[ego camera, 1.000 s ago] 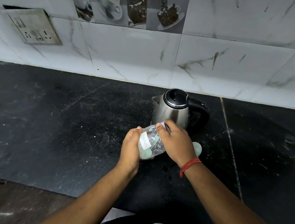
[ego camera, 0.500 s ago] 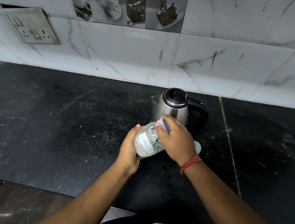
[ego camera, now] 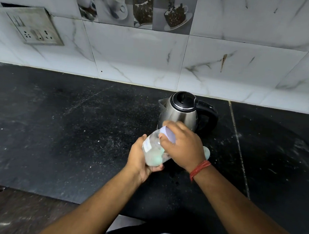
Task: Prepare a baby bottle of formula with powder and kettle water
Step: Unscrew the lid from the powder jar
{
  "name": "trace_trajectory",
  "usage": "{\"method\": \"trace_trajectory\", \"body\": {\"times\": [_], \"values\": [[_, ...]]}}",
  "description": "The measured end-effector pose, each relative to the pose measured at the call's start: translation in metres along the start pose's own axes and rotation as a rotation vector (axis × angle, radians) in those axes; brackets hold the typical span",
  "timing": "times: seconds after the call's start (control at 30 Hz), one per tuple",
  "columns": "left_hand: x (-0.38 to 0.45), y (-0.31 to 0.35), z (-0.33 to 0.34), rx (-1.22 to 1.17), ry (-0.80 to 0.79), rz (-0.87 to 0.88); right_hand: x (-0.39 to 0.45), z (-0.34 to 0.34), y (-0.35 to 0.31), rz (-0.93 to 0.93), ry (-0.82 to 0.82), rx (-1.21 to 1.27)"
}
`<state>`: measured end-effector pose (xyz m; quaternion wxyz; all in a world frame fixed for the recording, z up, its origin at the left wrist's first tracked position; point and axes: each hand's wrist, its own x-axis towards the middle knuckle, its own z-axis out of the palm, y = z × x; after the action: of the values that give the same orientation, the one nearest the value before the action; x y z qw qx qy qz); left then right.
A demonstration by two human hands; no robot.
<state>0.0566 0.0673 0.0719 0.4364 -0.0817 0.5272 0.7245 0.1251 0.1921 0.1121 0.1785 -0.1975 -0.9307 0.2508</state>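
Left hand [ego camera: 140, 157] gripped tilted bottle [ego camera: 153, 150]; right hand [ego camera: 182, 145] pinched pale scoop-like piece [ego camera: 168, 134] at mouth. Likely powder step; next, kettle [ego camera: 180, 111] pour.

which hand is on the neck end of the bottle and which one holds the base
The right hand, the one with the red wrist thread, grips the bottle's upper, neck end; the left hand cradles its base from below.

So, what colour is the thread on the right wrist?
Red-orange thread, wound round the wrist; the head view shows it clearly.
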Motion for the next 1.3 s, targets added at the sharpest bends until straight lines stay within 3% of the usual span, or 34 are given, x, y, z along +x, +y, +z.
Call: {"method": "trace_trajectory", "body": {"times": [0.1,0.2,0.43,0.57,0.73,0.93,1.0,1.13,1.3], "values": [[0.001,-0.001,-0.009,-0.076,-0.063,-0.074,0.006,-0.009,-0.001,-0.179,-0.100,-0.112],[0.001,0.006,-0.019,-0.025,-0.106,-0.051,0.015,-0.019,0.002,-0.209,-0.288,-0.170],[0.008,0.011,-0.042,0.438,-0.138,0.277,0.013,-0.024,0.020,-0.069,-0.305,-0.085],[0.004,0.008,-0.038,0.748,-0.320,0.459,0.011,-0.023,0.015,-0.043,-0.342,-0.118],[0.006,0.005,-0.030,0.830,-0.367,0.478,0.011,-0.025,0.006,-0.103,-0.441,-0.122],[0.008,0.008,-0.043,0.902,-0.424,0.417,0.016,-0.046,0.012,-0.228,-0.762,0.033],[0.006,0.007,-0.042,0.888,-0.412,0.421,0.016,-0.049,0.011,-0.236,-0.759,0.030],[0.005,0.005,-0.041,0.871,-0.388,0.427,0.017,-0.050,0.007,-0.127,-0.543,-0.049],[0.006,0.005,-0.041,0.891,-0.371,0.455,0.014,-0.041,0.003,-0.058,-0.571,-0.251]]}}
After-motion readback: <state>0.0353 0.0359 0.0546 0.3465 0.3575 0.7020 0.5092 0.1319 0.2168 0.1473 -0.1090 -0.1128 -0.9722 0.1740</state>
